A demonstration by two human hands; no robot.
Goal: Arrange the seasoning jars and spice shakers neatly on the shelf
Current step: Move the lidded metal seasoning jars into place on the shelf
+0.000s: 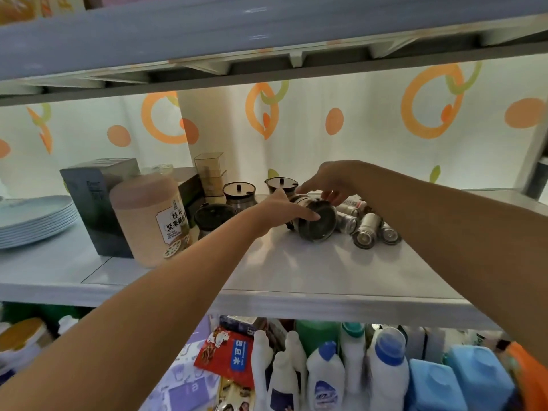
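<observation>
shelf | plates | dark box | pink jar | seasoning jars | shakers lying down

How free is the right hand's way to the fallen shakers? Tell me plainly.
Probably yes: the shakers lie uncovered just beside the tipped jar that the right hand grips. It must release the jar first.

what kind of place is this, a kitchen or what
Probably a household pantry or storage rack: seasoning jars and toppled spice shakers on the middle shelf, stacked plates at left, detergent bottles on the shelf below.

free: shelf front centre | blocked: big jar left; toppled shakers right; back seemingly crowded
</observation>
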